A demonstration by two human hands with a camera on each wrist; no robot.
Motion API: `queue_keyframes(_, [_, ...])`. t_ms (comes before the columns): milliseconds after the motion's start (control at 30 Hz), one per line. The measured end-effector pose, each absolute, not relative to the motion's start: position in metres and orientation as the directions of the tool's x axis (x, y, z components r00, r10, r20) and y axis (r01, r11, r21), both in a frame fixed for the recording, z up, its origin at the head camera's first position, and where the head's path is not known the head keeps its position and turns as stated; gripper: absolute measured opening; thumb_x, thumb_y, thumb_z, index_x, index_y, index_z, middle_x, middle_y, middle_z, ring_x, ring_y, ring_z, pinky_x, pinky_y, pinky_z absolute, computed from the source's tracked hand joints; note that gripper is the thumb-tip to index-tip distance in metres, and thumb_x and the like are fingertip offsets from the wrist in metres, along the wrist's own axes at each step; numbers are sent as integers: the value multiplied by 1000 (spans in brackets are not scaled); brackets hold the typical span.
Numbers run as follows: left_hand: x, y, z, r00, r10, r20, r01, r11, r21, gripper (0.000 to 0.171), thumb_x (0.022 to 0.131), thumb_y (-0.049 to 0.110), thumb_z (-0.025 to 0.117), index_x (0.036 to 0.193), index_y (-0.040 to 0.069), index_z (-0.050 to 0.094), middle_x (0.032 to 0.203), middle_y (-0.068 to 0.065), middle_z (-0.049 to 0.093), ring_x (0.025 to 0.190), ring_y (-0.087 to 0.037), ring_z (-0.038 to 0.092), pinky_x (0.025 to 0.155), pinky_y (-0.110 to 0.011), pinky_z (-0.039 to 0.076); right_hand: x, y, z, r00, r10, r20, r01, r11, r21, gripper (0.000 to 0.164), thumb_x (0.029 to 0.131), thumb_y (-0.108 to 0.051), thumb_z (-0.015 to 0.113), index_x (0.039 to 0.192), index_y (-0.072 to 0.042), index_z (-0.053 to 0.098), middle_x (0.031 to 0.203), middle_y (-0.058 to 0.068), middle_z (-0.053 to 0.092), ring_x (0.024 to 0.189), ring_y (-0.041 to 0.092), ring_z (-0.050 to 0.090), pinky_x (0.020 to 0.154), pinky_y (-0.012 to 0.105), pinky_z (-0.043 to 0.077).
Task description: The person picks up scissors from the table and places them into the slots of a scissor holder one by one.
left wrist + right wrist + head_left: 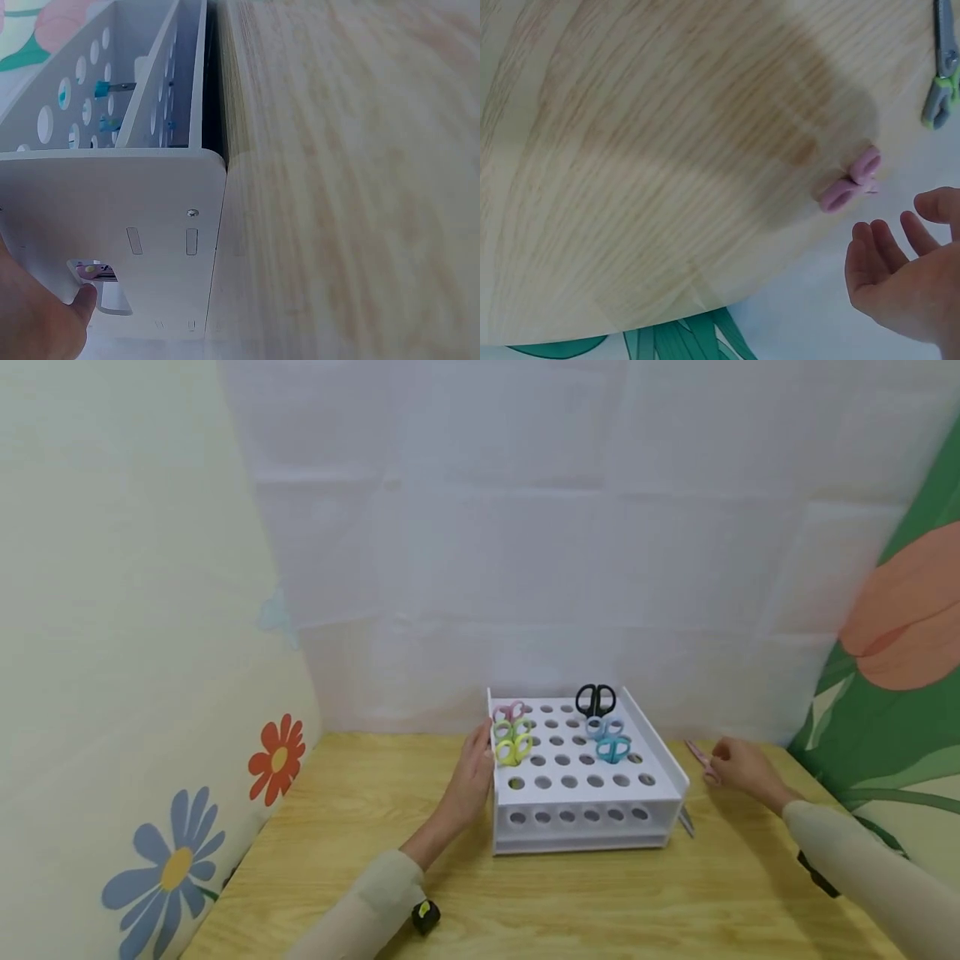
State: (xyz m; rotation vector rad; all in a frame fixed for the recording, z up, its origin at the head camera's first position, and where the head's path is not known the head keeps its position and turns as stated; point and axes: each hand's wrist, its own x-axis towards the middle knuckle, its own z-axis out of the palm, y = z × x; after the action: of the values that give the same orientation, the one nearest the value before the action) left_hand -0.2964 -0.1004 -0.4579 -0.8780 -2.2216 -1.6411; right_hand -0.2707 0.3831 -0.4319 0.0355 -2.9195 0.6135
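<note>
A white rack (581, 792) with rows of round holes stands on the table. Along its left side rests my left hand (471, 772), fingers stretched out; the left wrist view has the thumb (84, 301) at the edge of a cutout in the side panel. To the right of the rack, pink scissors (838, 195) lie on the table. Close beside them is my right hand (907, 274), its fingers loosely bent and apart from the handles, holding nothing. Grey-and-green scissors (937, 101) lie nearer the rack, partly hidden by it in the head view.
Upright in the rack's left column are pink (510, 712), green (513, 727) and yellow scissors (513, 750). Black (596, 703), light blue (604, 727) and teal scissors (613, 748) stand toward its right. A white cloth (510, 527) hangs behind the wooden table (570, 902).
</note>
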Motion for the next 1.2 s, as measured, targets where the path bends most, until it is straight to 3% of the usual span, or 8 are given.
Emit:
queue_keyframes(200, [-297, -99, -458, -780, 324, 535, 607, 189, 772, 55, 111, 21, 31, 160, -2, 21, 160, -24, 24, 147, -39, 24, 118, -55, 19, -269, 396, -441, -995, 82, 54, 52, 906, -420, 46, 97, -15, 53, 113, 28, 51, 111, 46, 55, 99, 56, 57, 85, 64, 48])
queue_keyframes(300, [-297, -99, -459, -777, 327, 538, 611, 187, 770, 56, 111, 21, 31, 160, -3, 20, 160, -24, 24, 147, -40, 24, 118, -55, 19, -267, 397, -444, -990, 138, -3, 126, 895, -427, 56, 100, -23, 51, 117, 30, 47, 114, 48, 52, 97, 53, 57, 84, 61, 49])
queue_keyframes(400, [-297, -99, -459, -777, 327, 538, 611, 187, 769, 56, 111, 21, 31, 160, -3, 20, 161, -24, 23, 147, -39, 23, 118, -54, 18, -266, 396, -449, -983, 182, -30, 176, 878, -446, 51, 101, -28, 52, 98, 23, 55, 92, 35, 59, 79, 39, 57, 69, 47, 51])
queue_keyframes(467, [-296, -99, -459, -777, 328, 537, 611, 185, 770, 56, 111, 21, 30, 160, -3, 20, 161, -24, 23, 148, -38, 23, 119, -53, 18, -264, 396, -453, -980, 198, -23, 186, 871, -454, 47, 101, -31, 52, 80, 11, 57, 76, 21, 56, 67, 30, 54, 58, 39, 47])
queue_keyframes(600, [-296, -98, -460, -787, 329, 522, 596, 186, 781, 55, 111, 22, 30, 161, -1, 20, 162, -22, 23, 148, -36, 23, 119, -52, 18, -262, 395, -457, -976, 218, -15, 202, 875, -439, 46, 102, -35, 51, 64, -9, 48, 65, 8, 49, 59, 23, 49, 52, 33, 39])
queue_keyframes(800, [-296, -99, -461, -787, 329, 522, 596, 188, 781, 55, 112, 23, 30, 161, 0, 20, 162, -22, 22, 148, -36, 23, 119, -51, 18, -264, 392, -457, -969, 241, -48, 237, 863, -446, 46, 103, -35, 48, 65, -9, 48, 67, 9, 49, 61, 23, 49, 53, 33, 40])
queue_keyframes(967, [-298, -100, -462, -788, 329, 521, 597, 201, 776, 55, 112, 22, 30, 161, 1, 20, 162, -24, 21, 148, -36, 22, 119, -53, 18, -267, 393, -464, -970, 244, 17, 209, 862, -462, 48, 103, -32, 52, 61, -9, 48, 65, 8, 49, 60, 24, 48, 53, 33, 37])
queue_keyframes(1200, [-298, -101, -461, -781, 331, 530, 608, 206, 767, 55, 112, 23, 30, 161, -1, 20, 161, -26, 21, 148, -39, 22, 118, -56, 18, -267, 393, -467, -960, 266, 93, 181, 835, -519, 47, 100, -32, 61, 69, 4, 66, 66, 8, 56, 61, 26, 51, 52, 34, 40])
